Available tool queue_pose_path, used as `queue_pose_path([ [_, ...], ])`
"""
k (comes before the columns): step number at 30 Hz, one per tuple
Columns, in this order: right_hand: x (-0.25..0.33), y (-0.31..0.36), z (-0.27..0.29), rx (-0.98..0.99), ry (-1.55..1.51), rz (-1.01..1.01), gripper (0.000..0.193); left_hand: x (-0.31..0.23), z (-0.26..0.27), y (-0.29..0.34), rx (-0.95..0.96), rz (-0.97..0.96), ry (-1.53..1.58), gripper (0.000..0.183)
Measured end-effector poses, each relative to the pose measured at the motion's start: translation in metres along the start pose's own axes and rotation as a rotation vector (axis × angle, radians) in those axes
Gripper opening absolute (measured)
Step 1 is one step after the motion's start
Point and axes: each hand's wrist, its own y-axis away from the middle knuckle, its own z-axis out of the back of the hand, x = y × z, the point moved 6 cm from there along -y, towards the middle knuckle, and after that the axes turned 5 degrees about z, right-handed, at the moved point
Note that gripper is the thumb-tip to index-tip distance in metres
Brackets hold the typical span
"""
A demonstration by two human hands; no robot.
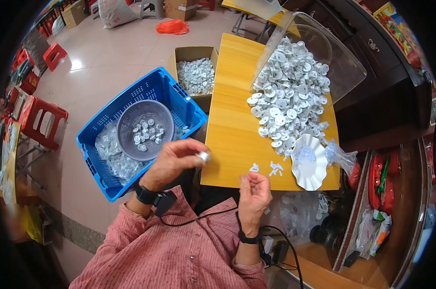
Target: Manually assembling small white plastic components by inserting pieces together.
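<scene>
My left hand (172, 161) pinches a small white round plastic part (204, 156) between thumb and fingertips, just off the left edge of the yellow table (230, 101). At the table's front edge my right hand (254, 192) has its thumb and fingers pressed together; whatever they hold, if anything, is hidden. Just beyond it lie a white plastic piece (254, 168) and several tiny white pieces (275, 168). A large heap of white round plastic parts (295, 82) spills toward me from a clear plastic bin (345, 67) tipped on its side.
Left of the table, a grey colander (124, 118) with several white parts sits in a blue crate (102, 185) over clear bags. Behind stands a cardboard box (177, 72) of similar parts. A white scalloped dish (310, 176) is at the table's front right. A cable (194, 220) crosses my shirt.
</scene>
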Motion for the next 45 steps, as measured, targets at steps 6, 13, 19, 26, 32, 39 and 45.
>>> queue_pose_path([
  [6, 0.002, -0.009, 0.033, -0.074, 0.404, 0.28, 0.011, 0.012, 0.118, -0.006, -0.521, -0.002, -0.358, 0.022],
  [13, 0.007, -0.009, 0.018, 0.041, 0.722, 0.492, 0.017, 0.064, 0.219, 0.001, -0.808, 0.172, -0.888, 0.03],
  [19, 0.003, -0.008, 0.021, 0.017, 0.717, 0.519, 0.018, -0.009, 0.1, -0.023, -0.691, -0.267, -0.901, 0.023],
  [26, -0.006, -0.004, 0.031, -0.018, 0.661, 0.49, 0.016, -0.037, -0.041, -0.087, -0.142, -0.399, -0.901, 0.019],
  [32, -0.005, -0.002, 0.04, -0.039, 0.555, 0.432, 0.016, -0.029, -0.086, -0.146, -0.002, -0.695, -1.205, 0.042],
  [39, -0.002, 0.003, 0.034, 0.044, 0.633, 0.494, 0.031, -0.016, -0.091, -0.171, 0.085, -0.593, -1.252, 0.03],
  [45, -0.005, 0.005, 0.036, 0.064, 0.677, 0.498, 0.033, -0.012, -0.089, -0.159, 0.097, -0.603, -1.303, 0.014],
])
